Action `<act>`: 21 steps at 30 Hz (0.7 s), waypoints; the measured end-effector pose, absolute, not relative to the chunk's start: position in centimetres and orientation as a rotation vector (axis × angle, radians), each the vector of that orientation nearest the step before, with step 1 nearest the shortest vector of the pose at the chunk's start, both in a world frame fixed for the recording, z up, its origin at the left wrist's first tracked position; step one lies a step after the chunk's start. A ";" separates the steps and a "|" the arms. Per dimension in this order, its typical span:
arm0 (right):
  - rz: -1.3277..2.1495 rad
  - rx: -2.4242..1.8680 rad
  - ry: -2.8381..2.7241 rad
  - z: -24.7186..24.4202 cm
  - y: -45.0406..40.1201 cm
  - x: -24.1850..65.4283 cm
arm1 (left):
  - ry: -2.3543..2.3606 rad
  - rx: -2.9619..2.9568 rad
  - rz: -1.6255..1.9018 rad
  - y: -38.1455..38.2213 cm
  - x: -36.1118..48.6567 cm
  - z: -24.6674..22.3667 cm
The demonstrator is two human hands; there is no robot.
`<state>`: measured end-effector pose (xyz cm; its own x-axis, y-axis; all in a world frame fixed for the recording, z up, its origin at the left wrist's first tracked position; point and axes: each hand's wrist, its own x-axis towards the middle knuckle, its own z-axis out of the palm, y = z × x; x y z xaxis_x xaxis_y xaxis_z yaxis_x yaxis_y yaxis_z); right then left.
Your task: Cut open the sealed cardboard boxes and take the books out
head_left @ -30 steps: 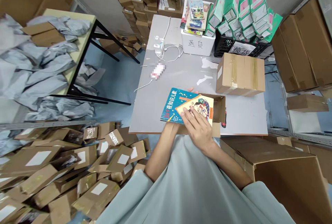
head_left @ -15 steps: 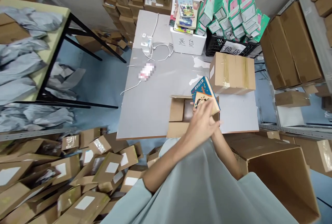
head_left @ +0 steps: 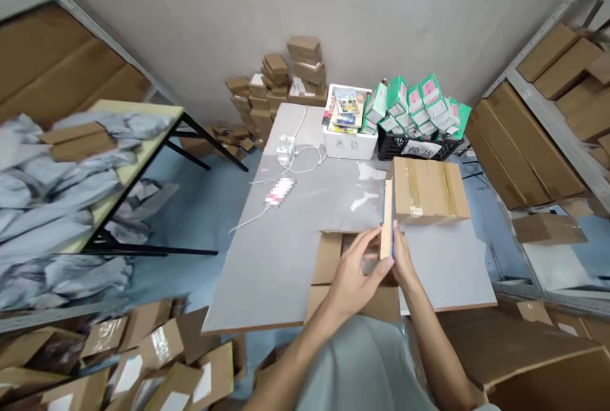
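A thick book stands edge-on between my hands, its pale page edges facing me and a thin strip of blue cover showing. My left hand grips it from the left, thumb on the near lower corner. Against the book's right side lies my right hand, its fingers partly hidden behind the cover. Beneath both hands is an open cardboard box with its flaps folded out, at the front of the grey table. My hands cover most of the inside of that box.
A taped carton sits right of the book. Behind it are a white bin of books and a black crate of green boxes. Cables and a white charger lie at left. A big open carton stands at the front right.
The book has turned from showing its illustrated cover to standing edge-on. My left hand has moved from across the cover to its left side. The camera view has tilted up.
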<state>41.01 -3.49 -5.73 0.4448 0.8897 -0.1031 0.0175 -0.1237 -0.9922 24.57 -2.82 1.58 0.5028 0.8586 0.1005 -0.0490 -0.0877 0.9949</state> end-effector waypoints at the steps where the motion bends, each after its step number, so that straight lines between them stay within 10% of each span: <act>1: 0.904 -1.510 -0.791 -5.4 -2.2 41.6 | 0.770 1.411 0.872 -1.6 24.1 1.7; 21: 1.269 -1.150 -0.635 -3.3 34.3 48.9 | 0.874 1.209 1.072 39.3 25.4 -3.8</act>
<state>48.88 34.30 -3.27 0.2436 0.9464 -0.2121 -0.3980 -0.1018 -0.9117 25.43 39.27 -3.83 0.2843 0.9584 0.0258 -0.1678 0.0233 0.9856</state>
